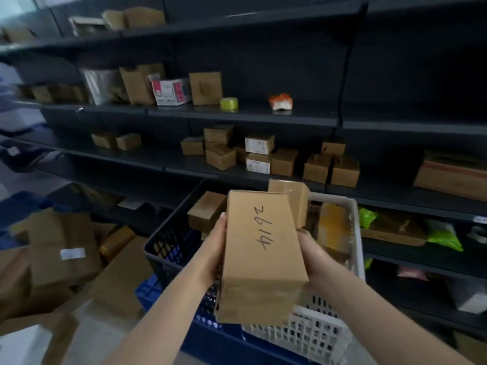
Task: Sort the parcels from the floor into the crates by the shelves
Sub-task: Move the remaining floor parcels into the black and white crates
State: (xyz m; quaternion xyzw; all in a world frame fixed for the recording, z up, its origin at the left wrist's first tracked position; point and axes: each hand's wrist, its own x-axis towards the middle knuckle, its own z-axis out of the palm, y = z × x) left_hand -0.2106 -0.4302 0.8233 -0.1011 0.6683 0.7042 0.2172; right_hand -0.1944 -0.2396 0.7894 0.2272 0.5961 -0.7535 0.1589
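1. At the far left we see a pile of cardboard parcels (60,248) lying on the floor (23,346), some of them blurred.
2. Next to the pile stands a dark crate (168,248) with a lattice wall, on top of a blue crate (150,293); a brown box (205,210) lies inside the dark one.
3. Our left hand (213,248) presses flat on the left side of the held parcel (259,256), thumb tip at its upper edge.
4. The held parcel is a long cardboard box with "2614" written by hand on top. It is in the air, over the place where the dark crate and the white crate (311,335) meet.
5. Our right hand (315,255) closes on the right side of the parcel; the fingers go under it and we cannot see them.
6. The white crate has several taped boxes (333,225) inside.
7. Behind all of it run the dark shelves (237,114), with small cartons, a roll of yellow tape (229,104) and green bags (442,234) at the right.
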